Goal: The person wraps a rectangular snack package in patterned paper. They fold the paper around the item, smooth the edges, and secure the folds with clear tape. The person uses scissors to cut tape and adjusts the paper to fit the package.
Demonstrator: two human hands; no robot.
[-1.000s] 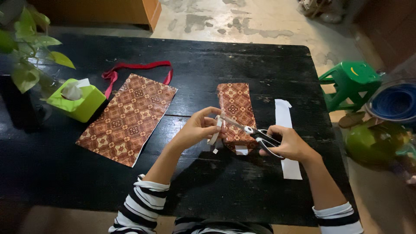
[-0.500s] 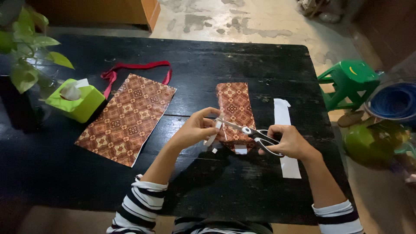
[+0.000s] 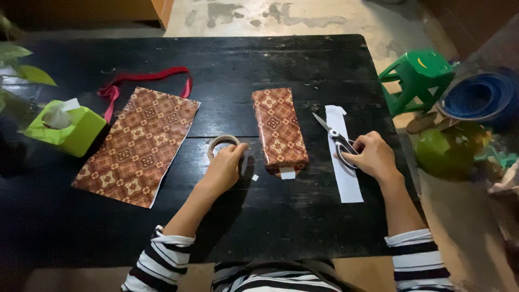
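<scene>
Scissors (image 3: 336, 138) in the right hand (image 3: 372, 157), lying flat on a white paper strip (image 3: 343, 167) toward three o'clock on the black desk (image 3: 303, 59). Fingers (image 3: 361, 141) curled closed around the dark handles, blades nearly shut and pointing toward eleven o'clock. Left hand (image 3: 224, 170) rested at the centre of the desk, palm down, fingers (image 3: 238, 151) wrapped over the near edge of a tape roll (image 3: 220, 143) standing against the desk surface. Exact grip on the roll hard to tell, since the hand covered most of it. Between the two hands, a long box wrapped in brown patterned paper (image 3: 278, 130), lying flat with its long axis running from twelve to six o'clock, touched by neither hand. A small white tab (image 3: 287, 174) stuck out at its six o'clock end, and a tiny white scrap (image 3: 254, 177) lay just beside the left hand. Toward nine o'clock, a loose sheet of the same patterned paper (image 3: 138, 146), spread flat and slightly turned. Beyond it, toward eleven o'clock, a red ribbon (image 3: 143, 78) curved along the sheet's far edge. At the nine o'clock edge, a lime green tissue box (image 3: 67, 132) beside some plant leaves (image 3: 27, 73). Off the desk at two o'clock, a green plastic stool (image 3: 419, 75) and a blue coil (image 3: 478, 97) on the floor.
</scene>
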